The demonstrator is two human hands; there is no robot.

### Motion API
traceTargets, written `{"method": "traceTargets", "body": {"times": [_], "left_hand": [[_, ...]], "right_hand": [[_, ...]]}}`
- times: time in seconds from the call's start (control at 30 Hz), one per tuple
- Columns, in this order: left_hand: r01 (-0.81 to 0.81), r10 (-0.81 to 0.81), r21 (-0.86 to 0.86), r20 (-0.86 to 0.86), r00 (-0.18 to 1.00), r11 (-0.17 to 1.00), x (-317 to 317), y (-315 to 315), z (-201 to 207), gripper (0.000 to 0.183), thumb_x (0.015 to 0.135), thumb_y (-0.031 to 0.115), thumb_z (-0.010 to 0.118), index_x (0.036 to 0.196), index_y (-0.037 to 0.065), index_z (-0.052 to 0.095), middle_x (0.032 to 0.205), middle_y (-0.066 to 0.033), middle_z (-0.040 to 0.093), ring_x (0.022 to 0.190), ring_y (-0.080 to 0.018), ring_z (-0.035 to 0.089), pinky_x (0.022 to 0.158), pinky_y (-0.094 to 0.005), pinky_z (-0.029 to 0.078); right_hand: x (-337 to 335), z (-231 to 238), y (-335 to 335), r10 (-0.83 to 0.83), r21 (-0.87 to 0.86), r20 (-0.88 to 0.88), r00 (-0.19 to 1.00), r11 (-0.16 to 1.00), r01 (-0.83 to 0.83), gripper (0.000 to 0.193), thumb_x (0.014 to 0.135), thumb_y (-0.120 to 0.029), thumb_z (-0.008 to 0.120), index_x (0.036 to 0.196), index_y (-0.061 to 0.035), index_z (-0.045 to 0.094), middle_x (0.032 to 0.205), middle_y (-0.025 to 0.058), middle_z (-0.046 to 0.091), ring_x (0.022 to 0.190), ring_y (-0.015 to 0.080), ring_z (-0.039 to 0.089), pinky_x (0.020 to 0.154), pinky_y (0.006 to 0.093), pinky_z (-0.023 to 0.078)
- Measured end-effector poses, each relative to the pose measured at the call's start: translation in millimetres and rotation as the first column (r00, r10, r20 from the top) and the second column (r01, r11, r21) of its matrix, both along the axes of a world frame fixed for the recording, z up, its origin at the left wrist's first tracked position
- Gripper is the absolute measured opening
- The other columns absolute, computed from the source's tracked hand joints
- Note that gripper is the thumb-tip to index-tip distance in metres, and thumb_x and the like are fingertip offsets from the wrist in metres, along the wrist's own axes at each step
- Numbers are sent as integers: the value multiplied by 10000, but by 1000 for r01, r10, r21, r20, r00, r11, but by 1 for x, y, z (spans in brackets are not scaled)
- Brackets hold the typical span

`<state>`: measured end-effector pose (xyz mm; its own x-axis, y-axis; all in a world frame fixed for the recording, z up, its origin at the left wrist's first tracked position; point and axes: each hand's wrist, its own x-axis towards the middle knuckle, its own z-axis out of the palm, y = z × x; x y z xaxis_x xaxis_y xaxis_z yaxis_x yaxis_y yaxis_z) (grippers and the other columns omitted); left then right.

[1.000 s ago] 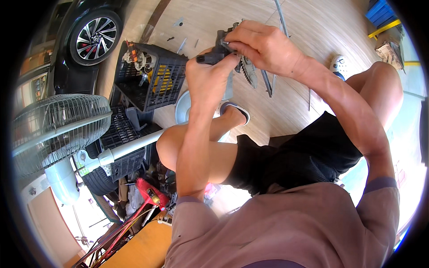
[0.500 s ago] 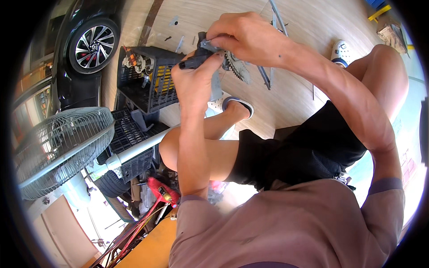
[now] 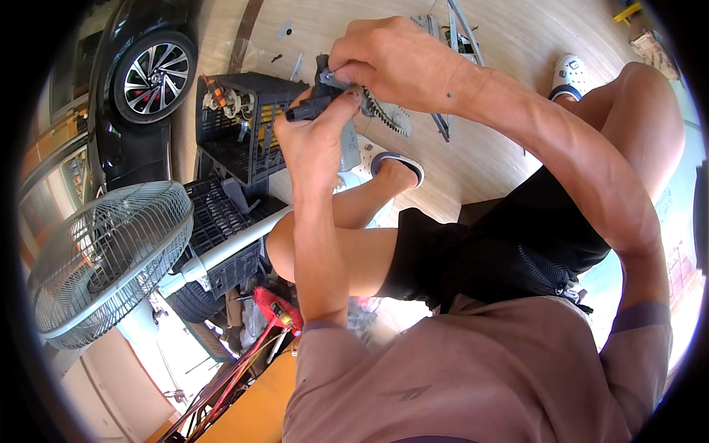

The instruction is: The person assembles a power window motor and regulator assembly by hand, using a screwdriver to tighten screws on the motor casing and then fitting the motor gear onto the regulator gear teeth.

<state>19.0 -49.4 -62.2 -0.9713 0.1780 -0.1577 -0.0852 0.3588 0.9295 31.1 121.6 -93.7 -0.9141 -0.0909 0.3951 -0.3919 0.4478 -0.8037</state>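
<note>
My left hand (image 3: pixel 315 144) is wrapped round a motor-like part (image 3: pixel 350 151) with a silver-grey cylindrical body and a black plastic housing (image 3: pixel 309 108). Its thumb presses along the near side of the housing. From the far side of the part sticks out a grey toothed piece (image 3: pixel 388 117), like a gear segment. My right hand (image 3: pixel 402 63) comes over from the right, its thumb and finger pinched on a small metal piece (image 3: pixel 327 76) at the top of the part. The fingers hide much of where the piece meets the housing.
Black plastic crates (image 3: pixel 255 136) with parts inside stand to the left. Nearer is a standing fan (image 3: pixel 111 262); a dark car's wheel (image 3: pixel 155 80) is behind. A metal frame (image 3: pixel 464 33) and small loose bits lie on the floor ahead. An orange surface (image 3: pixel 255 406) is at lower left.
Both hands and the part have shifted only slightly to the left. The grip stays the same. The whole view has moved a little.
</note>
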Motion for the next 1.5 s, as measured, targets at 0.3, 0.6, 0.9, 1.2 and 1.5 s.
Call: {"method": "traceTargets", "body": {"times": [0.3, 0.6, 0.9, 1.2, 1.5], "left_hand": [[16, -16, 29, -14, 1000, 999, 1, 2, 3, 122, 766, 47, 742, 855, -33, 717, 763, -9, 666, 708, -71, 565, 664, -232, 434], [40, -39, 43, -23, 999, 998, 1, 2, 2, 141, 764, 59, 743, 865, -36, 717, 766, 5, 664, 700, -58, 554, 640, -221, 428], [70, -69, 27, -46, 997, 997, 4, 2, 2, 113, 769, 56, 732, 831, -33, 699, 741, 28, 639, 684, -46, 531, 612, -230, 424], [93, -91, 33, -71, 993, 995, 3, 5, 1, 109, 776, 58, 731, 786, -32, 672, 711, 51, 614, 675, -32, 507, 605, -231, 418], [80, -77, 34, -76, 994, 996, 3, 5, 0, 168, 780, 89, 741, 736, -30, 631, 638, 64, 543, 631, -32, 449, 549, -238, 386]], "right_hand": [[1, 1, -2, -2, 3, -23, 1000, 1000, 2, 130, 868, -107, 660, 963, -26, 697, 946, 167, 669, 898, 376, 655, 788, 442, 522], [3, 6, -1, -26, -20, 37, 999, 999, 26, 126, 870, -115, 648, 947, -24, 692, 892, 154, 683, 832, 364, 662, 743, 434, 528], [11, -4, -6, -108, -3, -164, 981, 994, 110, 105, 845, -108, 669, 926, -41, 680, 861, 131, 676, 813, 343, 674, 710, 423, 543], [12, -11, -5, -113, 127, -364, 924, 977, 170, 136, 774, -88, 687, 899, -43, 657, 801, 90, 624, 785, 294, 657, 682, 398, 562], [11, -13, -7, -125, 176, -444, 887, 959, 224, 159, 795, -124, 688, 928, -43, 659, 797, 73, 617, 771, 277, 654, 651, 389, 565]]}}
